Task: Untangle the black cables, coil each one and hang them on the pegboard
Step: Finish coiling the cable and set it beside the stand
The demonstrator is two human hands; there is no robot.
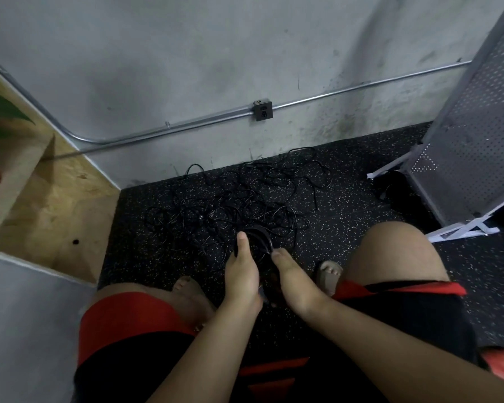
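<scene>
A tangle of thin black cables (239,196) lies spread on the dark speckled floor by the concrete wall. Between my knees I hold a small round coil of black cable (259,232) over the near edge of the tangle. My left hand (242,274) grips the coil's left side with the thumb stretched up along it. On the coil's right side my right hand (294,280) is closed, its thumb at the rim. The coil's lower part is hidden behind my hands. The grey metal pegboard (472,141) leans at the right; nothing hanging on it is visible.
A conduit with an outlet box (263,111) runs along the wall. A wooden step (50,199) and a green leaf are at the left. White tape strips (460,232) lie at the pegboard's foot. My knees and bare feet flank the hands.
</scene>
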